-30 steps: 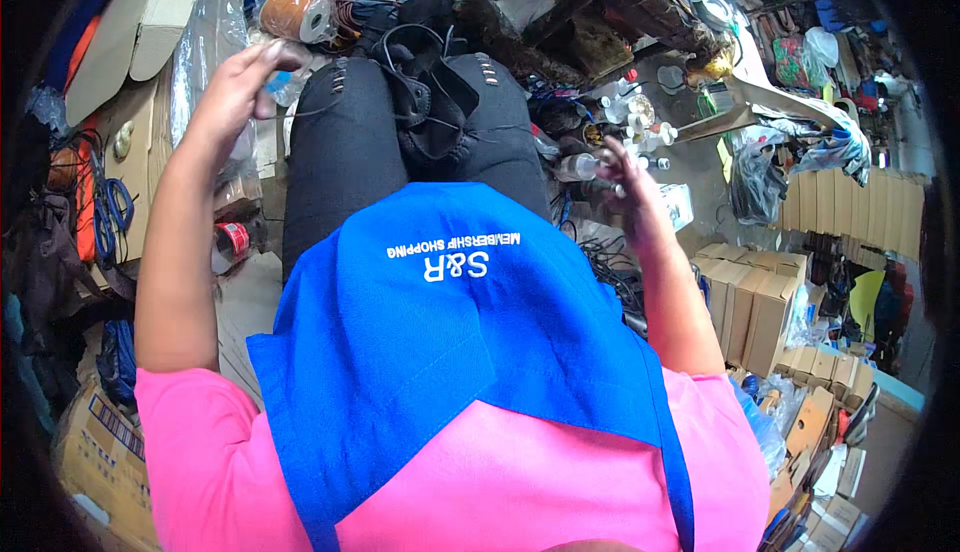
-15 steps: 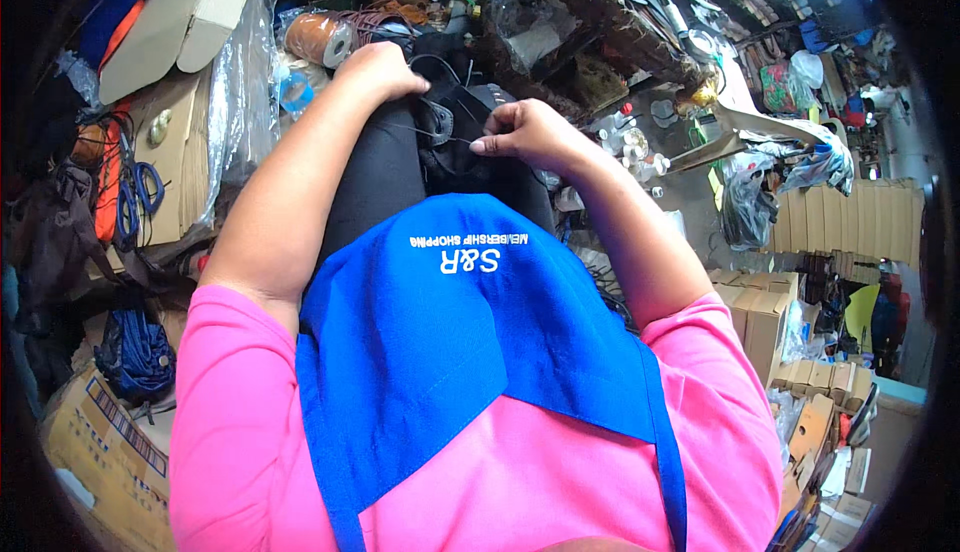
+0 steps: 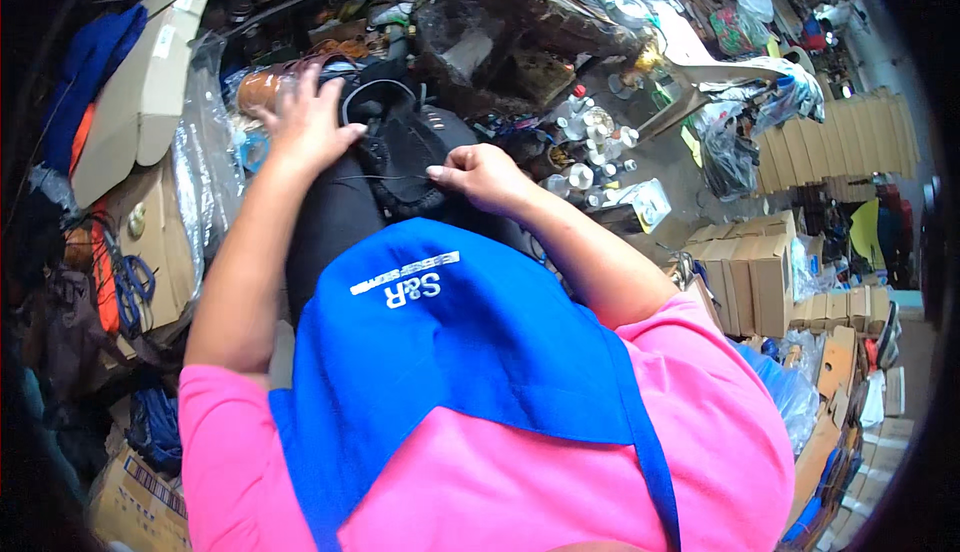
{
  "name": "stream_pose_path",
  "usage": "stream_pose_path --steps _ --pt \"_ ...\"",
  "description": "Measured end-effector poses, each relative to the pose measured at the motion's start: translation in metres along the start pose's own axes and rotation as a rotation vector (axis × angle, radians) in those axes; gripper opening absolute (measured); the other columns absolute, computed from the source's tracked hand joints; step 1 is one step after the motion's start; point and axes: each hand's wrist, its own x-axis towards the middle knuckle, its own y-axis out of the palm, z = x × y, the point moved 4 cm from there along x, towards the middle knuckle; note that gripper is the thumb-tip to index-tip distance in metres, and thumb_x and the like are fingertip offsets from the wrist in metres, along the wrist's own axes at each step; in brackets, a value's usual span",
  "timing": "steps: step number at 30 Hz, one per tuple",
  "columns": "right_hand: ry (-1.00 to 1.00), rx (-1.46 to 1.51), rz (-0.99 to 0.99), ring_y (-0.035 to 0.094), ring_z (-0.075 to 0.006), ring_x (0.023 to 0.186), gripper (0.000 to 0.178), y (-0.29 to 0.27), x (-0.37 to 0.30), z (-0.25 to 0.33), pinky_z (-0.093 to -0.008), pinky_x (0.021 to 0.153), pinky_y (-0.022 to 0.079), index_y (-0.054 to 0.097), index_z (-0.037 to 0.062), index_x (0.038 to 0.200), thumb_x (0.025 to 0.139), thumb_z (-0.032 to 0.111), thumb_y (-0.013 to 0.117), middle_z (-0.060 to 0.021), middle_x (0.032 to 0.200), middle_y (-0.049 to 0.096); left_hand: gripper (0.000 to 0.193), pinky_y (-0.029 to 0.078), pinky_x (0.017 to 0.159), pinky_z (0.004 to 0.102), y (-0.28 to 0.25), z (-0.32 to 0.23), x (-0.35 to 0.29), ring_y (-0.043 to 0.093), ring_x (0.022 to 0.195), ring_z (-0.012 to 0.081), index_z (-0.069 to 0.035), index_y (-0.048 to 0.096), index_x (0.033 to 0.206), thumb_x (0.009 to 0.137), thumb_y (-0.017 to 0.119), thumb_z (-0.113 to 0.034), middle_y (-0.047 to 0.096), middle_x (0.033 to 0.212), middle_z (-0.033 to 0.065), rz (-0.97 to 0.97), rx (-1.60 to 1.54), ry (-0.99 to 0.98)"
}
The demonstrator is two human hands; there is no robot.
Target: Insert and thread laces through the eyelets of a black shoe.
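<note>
A black shoe (image 3: 398, 157) lies across my lap, between my dark-trousered thighs. A thin thread (image 3: 350, 178) runs across its near part and over my left thigh. At the shoe's right edge my right hand (image 3: 480, 174) is closed in a pinch on the thread. My left hand (image 3: 305, 127) is open with fingers spread, above my left thigh and left of the shoe. Some of its fingers are blurred, and nothing shows in it. Close behind that hand sits an orange-brown spool of cord (image 3: 257, 92).
Blue-handled scissors (image 3: 134, 280) and a cardboard sheet (image 3: 140, 102) are at the left. Several small bottles (image 3: 590, 142) stand right of my knees. A cluttered, rough-edged bench (image 3: 540, 12) lies ahead. Stacked cardboard boxes (image 3: 745, 272) are at the right.
My left hand has gone from closed fingers beside the shoe to spread fingers farther left. My right hand has shifted slightly left and nearer, still pinching. The whole view has turned a little.
</note>
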Motion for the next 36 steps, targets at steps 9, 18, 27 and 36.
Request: stream_pose_path --steps 9,18,27,36 --pt "-0.012 0.032 0.018 0.059 -0.0203 0.056 0.039 -0.002 0.006 -0.004 -0.0349 0.057 0.046 0.064 0.0048 0.067 0.077 0.042 0.069 -0.0102 0.059 0.059 0.029 0.045 0.095 0.0328 -0.163 0.055 -0.043 0.055 0.112 0.0229 -0.003 0.058 0.117 0.095 0.048 -0.018 0.059 0.118 0.014 -0.104 -1.331 0.201" --pt "-0.012 0.044 0.001 0.062 -0.0214 0.064 0.037 -0.004 0.002 -0.007 -0.0344 0.063 0.048 0.067 0.0051 0.074 0.075 0.042 0.072 -0.0112 0.065 0.063 0.029 0.045 0.094 0.0325 -0.179 0.039 -0.034 0.056 0.111 0.0225 -0.002 0.059 0.116 0.095 0.048 -0.018 0.059 0.117 0.0138 -0.129 -1.328 0.322" --pt "-0.05 0.012 -0.019 0.063 -0.0239 0.069 0.037 -0.017 -0.011 -0.008 -0.0358 0.066 0.049 0.068 0.0065 0.075 0.075 0.043 0.071 -0.0116 0.068 0.064 0.029 0.046 0.093 0.0322 -0.205 0.007 -0.026 0.056 0.11 0.0221 -0.002 0.059 0.116 0.095 0.049 -0.018 0.059 0.115 0.0136 -0.175 -1.306 0.455" --pt "-0.04 0.057 -0.018 0.063 -0.0236 0.068 0.036 -0.016 -0.011 -0.018 -0.0352 0.067 0.048 0.067 0.0065 0.074 0.076 0.042 0.071 -0.0109 0.068 0.064 0.028 0.046 0.092 0.0319 -0.224 -0.014 -0.037 0.056 0.109 0.0216 -0.001 0.059 0.115 0.094 0.049 -0.018 0.06 0.114 0.0134 -0.244 -1.273 0.521"
